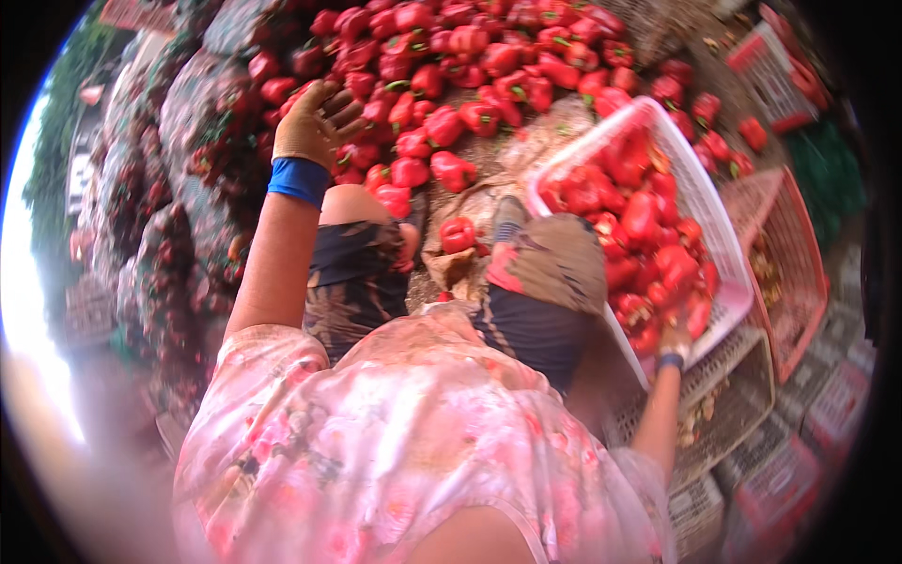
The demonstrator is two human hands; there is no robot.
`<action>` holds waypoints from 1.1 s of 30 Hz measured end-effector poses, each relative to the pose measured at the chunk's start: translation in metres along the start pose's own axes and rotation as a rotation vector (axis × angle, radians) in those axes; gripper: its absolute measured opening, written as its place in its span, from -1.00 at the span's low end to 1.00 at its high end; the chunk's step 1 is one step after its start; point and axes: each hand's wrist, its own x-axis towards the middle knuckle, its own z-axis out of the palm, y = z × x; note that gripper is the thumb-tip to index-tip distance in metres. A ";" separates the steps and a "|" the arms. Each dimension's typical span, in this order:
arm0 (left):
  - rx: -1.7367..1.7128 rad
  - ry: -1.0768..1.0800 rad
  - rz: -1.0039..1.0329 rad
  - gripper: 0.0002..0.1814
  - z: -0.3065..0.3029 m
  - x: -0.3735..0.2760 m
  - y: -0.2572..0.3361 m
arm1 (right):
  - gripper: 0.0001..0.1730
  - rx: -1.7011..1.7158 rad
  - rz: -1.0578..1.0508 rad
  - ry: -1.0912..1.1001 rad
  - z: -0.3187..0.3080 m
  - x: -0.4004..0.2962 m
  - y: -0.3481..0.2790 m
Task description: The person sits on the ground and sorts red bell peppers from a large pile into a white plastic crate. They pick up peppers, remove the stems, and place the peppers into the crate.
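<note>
My left hand (315, 125), in a tan glove with a blue cuff, reaches over the near left part of a heap of red bell peppers (479, 42). Its fingers are spread, with no pepper visible between them. Lower right, my right hand (676, 342) is at the near end of a white plastic crate (726, 278). Cut or opened red peppers (641, 215) fill much of that crate. The right fingers are blurred among the peppers, so any grip is hidden. A lone red pepper (457, 234) lies between my legs.
Stacked mesh sacks of peppers (204, 113) line the left. An orange crate (796, 282) and a beige crate (740, 395) holding pale scraps stand right of the white crate. Another red-and-white crate (775, 77) is farther back. Brown sacking (521, 155) covers some ground.
</note>
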 end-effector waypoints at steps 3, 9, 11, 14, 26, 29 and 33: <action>0.127 0.332 0.035 -0.65 -0.110 -0.013 -0.001 | -0.53 1.082 0.529 0.534 -0.058 -0.010 0.031; 0.280 0.317 -0.258 -0.55 -0.228 0.051 -0.122 | -0.40 0.986 0.827 0.247 -0.015 0.058 0.046; 0.687 0.421 -0.301 -0.38 -0.221 0.048 -0.176 | -0.48 0.566 0.674 0.118 0.000 0.093 0.043; 1.599 0.129 -0.200 -0.08 -0.198 0.050 -0.199 | -0.52 0.246 0.348 -0.235 -0.020 0.085 0.024; 2.196 -0.468 0.133 -0.40 -0.180 0.079 -0.255 | -0.51 -0.099 0.333 -0.786 -0.128 0.046 0.064; 2.042 -0.333 -0.106 -0.42 -0.173 0.087 -0.244 | -0.40 0.002 0.414 -0.842 -0.101 0.048 0.072; 1.693 0.137 -0.430 -0.21 -0.167 0.081 -0.229 | -0.42 0.057 0.460 -0.765 -0.099 0.061 0.060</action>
